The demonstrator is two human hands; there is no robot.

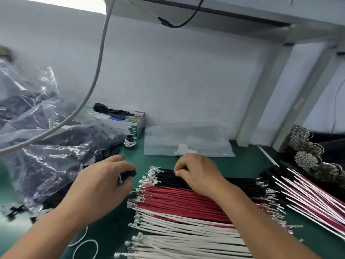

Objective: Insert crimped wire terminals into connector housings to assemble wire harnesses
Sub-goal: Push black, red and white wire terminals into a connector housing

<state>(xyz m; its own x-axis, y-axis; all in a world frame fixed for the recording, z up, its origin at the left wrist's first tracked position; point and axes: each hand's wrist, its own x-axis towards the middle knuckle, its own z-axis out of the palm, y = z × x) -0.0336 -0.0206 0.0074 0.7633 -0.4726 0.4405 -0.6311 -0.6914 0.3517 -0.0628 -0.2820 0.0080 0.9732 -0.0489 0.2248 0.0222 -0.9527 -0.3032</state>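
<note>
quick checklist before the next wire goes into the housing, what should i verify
1. Housing in hand: ok. The left hand grips a black connector housing.
2. Wire picked: not ok. The right hand has its fingers curled on the black wires, but no single wire is lifted clear.
3. Terminals face the housing: ok. The crimped terminals point left, toward the left hand.
4. Colours sorted: ok. The black wires, the red wires and the white wires lie in separate rows.
5. Free cavity in the housing: cannot tell, the fingers hide it.
</note>
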